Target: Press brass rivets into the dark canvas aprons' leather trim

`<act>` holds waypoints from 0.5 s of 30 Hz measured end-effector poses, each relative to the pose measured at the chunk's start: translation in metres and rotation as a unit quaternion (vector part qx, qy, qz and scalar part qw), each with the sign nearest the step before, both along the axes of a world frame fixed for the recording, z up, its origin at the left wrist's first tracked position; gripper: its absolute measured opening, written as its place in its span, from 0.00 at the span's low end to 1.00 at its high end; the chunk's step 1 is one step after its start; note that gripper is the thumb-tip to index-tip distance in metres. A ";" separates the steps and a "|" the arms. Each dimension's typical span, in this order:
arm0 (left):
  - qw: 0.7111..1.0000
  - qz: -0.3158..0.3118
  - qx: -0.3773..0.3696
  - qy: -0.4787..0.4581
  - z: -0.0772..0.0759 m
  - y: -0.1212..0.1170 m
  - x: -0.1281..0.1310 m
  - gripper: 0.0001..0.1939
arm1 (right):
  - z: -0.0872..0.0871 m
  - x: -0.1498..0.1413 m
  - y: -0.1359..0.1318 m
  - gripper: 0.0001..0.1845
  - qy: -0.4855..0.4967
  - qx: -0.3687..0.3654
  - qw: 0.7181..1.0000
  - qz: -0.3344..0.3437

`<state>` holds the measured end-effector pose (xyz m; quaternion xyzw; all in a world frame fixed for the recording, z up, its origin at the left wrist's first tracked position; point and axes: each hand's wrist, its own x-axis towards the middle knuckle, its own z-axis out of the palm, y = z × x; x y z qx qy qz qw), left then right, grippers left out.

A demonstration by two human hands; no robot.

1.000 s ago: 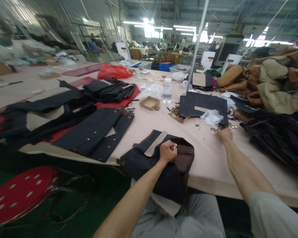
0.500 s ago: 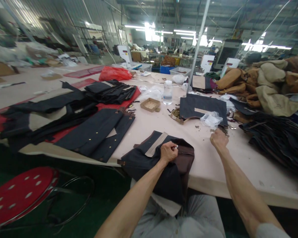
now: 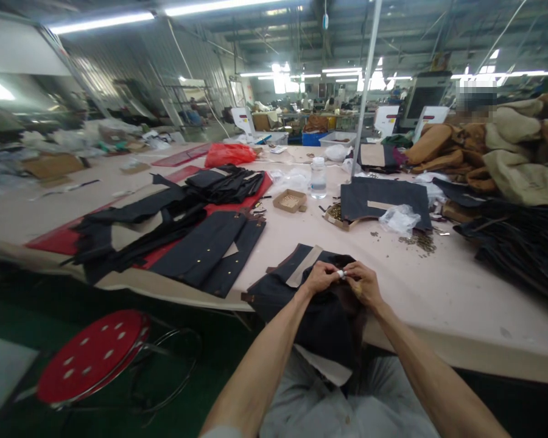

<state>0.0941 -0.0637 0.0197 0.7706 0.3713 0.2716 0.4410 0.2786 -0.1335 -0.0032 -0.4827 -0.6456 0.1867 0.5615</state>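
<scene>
A dark fabric piece with a beige strip and brown lining lies over the table's front edge and my lap. At its upper right edge my left hand is closed, pinching the cloth. Close beside it, fingertips nearly touching, my right hand is closed in a pinch; what it holds is too small to make out. Something small and white shows between the fingertips, perhaps a finger wrap. Small metal fittings lie loose on the table to the right.
Dark panels with brass studs lie left. Beyond are a cardboard tray, a box of brass parts, a water bottle and a plastic bag. Dark fabric is piled right. A red stool stands lower left.
My right hand has come from the loose metal fittings back to the fabric, meeting my left hand there. My left hand stays at the cloth's edge. The view has shifted slightly left.
</scene>
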 end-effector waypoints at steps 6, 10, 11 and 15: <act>0.999 0.019 -0.030 -0.010 -0.007 0.000 0.002 0.13 | -0.006 0.002 -0.009 0.09 0.036 -0.072 0.997 0.021; 1.000 0.013 -0.025 -0.001 -0.013 0.004 0.003 0.12 | -0.012 0.007 -0.007 0.15 0.130 -0.181 0.974 0.028; 1.000 0.009 -0.025 0.004 -0.013 0.005 0.003 0.12 | -0.012 0.008 -0.006 0.17 0.146 -0.198 0.969 0.034; 0.999 -0.005 -0.034 0.003 -0.011 0.007 0.000 0.14 | -0.013 0.009 0.001 0.21 0.170 -0.224 0.959 0.040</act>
